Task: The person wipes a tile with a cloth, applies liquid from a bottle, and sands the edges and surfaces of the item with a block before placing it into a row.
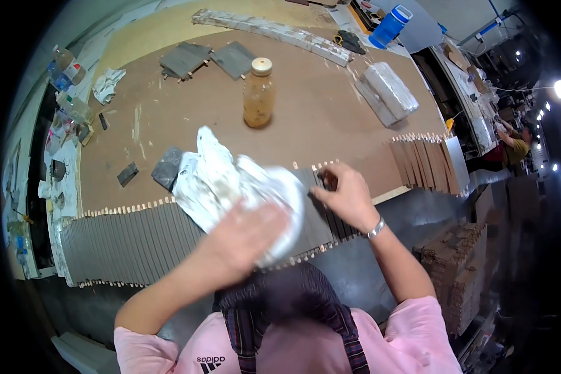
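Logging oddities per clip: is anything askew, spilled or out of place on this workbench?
Mostly tidy. One dark grey slab and a smaller dark fragment lie loose and tilted beyond the neat row of grey slats; pale smears streak the brown tabletop.

One white cloth [230, 181] lies under the left hand [246, 237], and one jar [258, 93] stands beyond it. Far beyond the right hand [346, 193] is one blue bottle [389, 26].
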Motion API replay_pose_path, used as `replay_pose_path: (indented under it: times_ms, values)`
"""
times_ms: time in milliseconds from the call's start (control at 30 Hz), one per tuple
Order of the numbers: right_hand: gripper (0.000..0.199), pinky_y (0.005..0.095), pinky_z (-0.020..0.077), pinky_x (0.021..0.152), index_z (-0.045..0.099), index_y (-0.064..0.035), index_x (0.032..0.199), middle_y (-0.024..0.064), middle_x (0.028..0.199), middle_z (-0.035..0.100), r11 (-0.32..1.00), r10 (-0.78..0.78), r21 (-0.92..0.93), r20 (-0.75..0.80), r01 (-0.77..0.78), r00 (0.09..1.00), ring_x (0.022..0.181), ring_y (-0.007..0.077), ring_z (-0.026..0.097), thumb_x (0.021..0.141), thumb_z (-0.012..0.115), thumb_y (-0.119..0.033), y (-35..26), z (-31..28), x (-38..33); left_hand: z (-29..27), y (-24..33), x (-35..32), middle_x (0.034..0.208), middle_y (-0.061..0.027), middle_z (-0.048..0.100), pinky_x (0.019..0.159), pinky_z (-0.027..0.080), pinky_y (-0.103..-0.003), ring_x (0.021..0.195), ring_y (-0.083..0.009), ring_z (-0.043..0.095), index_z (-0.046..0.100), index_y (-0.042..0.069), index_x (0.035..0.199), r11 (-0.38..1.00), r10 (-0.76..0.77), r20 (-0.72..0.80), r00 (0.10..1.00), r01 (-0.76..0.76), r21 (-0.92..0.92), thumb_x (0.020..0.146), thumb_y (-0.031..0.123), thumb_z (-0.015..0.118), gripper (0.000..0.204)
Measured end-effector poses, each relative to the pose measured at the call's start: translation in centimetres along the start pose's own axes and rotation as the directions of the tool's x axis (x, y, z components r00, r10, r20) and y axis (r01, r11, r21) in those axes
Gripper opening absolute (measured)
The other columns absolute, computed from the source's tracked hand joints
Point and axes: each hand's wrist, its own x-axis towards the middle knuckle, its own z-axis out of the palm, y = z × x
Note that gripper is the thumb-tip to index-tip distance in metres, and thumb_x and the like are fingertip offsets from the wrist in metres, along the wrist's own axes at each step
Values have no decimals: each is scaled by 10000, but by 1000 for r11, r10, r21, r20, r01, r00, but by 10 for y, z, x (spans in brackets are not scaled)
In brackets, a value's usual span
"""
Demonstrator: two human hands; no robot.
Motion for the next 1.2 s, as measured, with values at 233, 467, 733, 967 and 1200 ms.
replay_pose_path:
  times_ms: [233, 467, 733, 967, 1200]
  values:
    - [381, 424, 499, 767, 639, -5, 1033, 163, 946, 626, 999, 36, 37, -20, -36, 999, 869, 355, 620, 752, 712, -251, -1, 14, -34, 39, -14, -24, 1367, -45, 546, 1098, 292, -539, 1286, -237, 497, 569, 91, 1271, 983, -141, 98, 985, 127, 134, 685, 5, 623, 595]
    - [432, 373, 510, 690, 606, 29, 1040, 138, 864, 601, 956, 105, 288, -170, -52, 980, 794, 267, 625, 696, 758, -183, -7, 32, -45, 53, -11, -25, 1383, -86, 527, 1078, 334, -517, 1295, -276, 486, 571, 86, 1275, 980, -195, 39, 980, 197, -38, 706, -93, 531, 597]
    - [296, 277, 520, 701, 615, 45, 1049, 68, 910, 669, 336, 54, 889, 310, -310, 949, 794, 132, 637, 758, 660, 8, -27, 31, -52, 46, 3, -19, 1400, -123, 507, 1105, 271, -538, 1335, -300, 440, 560, 91, 1305, 923, -310, -38, 950, 291, -252, 673, -127, 456, 677]
    - [353, 290, 532, 809, 603, 56, 1077, 82, 1001, 666, 206, -2, 945, 261, -255, 965, 888, 150, 650, 724, 609, 65, -44, 8, -87, 20, -56, 8, 1328, -168, 568, 1105, 318, -433, 1280, -324, 500, 591, 37, 1269, 806, -534, -289, 795, 376, -456, 780, -109, 505, 517]
    - [338, 251, 492, 745, 620, 25, 1054, 34, 979, 642, 302, 4, 953, 33, -32, 999, 853, 96, 595, 716, 614, 30, -44, 7, -93, 5, 42, 72, 1354, -179, 537, 1102, 319, -486, 1294, -344, 482, 552, 33, 1314, 969, -75, -317, 946, -5, -247, 732, -109, 513, 600]
